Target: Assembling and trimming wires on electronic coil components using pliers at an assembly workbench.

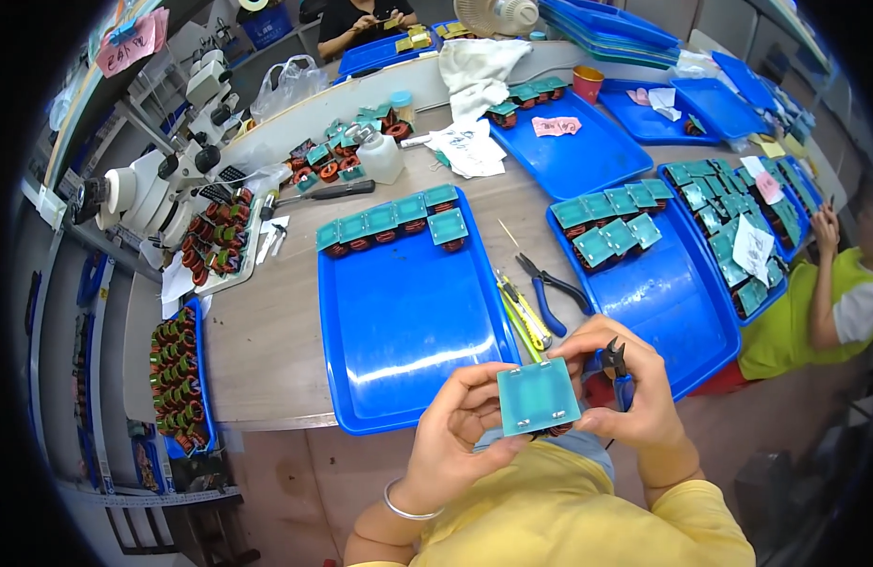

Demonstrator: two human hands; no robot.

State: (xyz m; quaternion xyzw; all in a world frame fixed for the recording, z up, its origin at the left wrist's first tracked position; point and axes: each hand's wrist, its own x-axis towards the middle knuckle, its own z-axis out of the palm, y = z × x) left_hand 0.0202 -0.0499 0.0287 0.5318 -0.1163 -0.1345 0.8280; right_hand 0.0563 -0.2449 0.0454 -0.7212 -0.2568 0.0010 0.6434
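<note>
A square green circuit board is held up in front of my yellow shirt, solder points showing and a wound coil partly visible beneath it. My left hand grips its left edge. My right hand steadies the right side and also holds blue-handled side cutters, jaws pointing up. Past the hands, a blue tray has a row of similar boards with coils along its far end. Beside that tray lie dark-blue pliers and a yellow utility knife.
To the right are more blue trays with boards. On the left, a tray of coils sits at the table edge near a microscope. A white bottle stands farther back. A person in a green vest sits at right.
</note>
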